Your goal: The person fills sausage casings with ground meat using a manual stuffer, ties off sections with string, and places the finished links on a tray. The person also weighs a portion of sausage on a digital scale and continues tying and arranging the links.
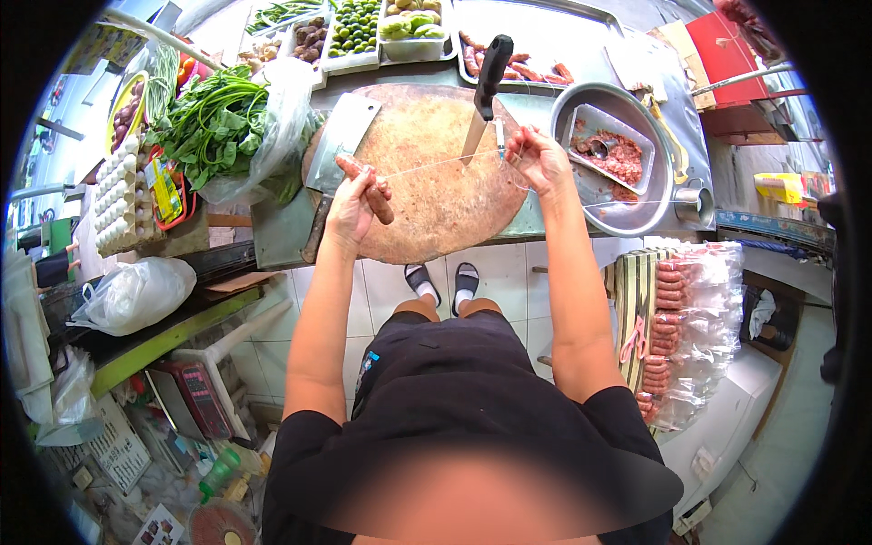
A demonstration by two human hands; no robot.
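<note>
My left hand is closed around a short sausage link, with another bit of sausage showing above the fingers. From it a thin white string runs taut across to my right hand, whose fingers pinch it. Both hands are over a round wooden chopping board. Between them a black-handled knife stands upright, its tip on the board. A slim white and blue stick-like thing is close beside my right fingers. On the board's left lies a cleaver.
Right of the board, a metal basin holds a white tray of minced meat. Packed sausages and pink scissors lie at the lower right. Leafy greens, egg trays and a white bag are at the left.
</note>
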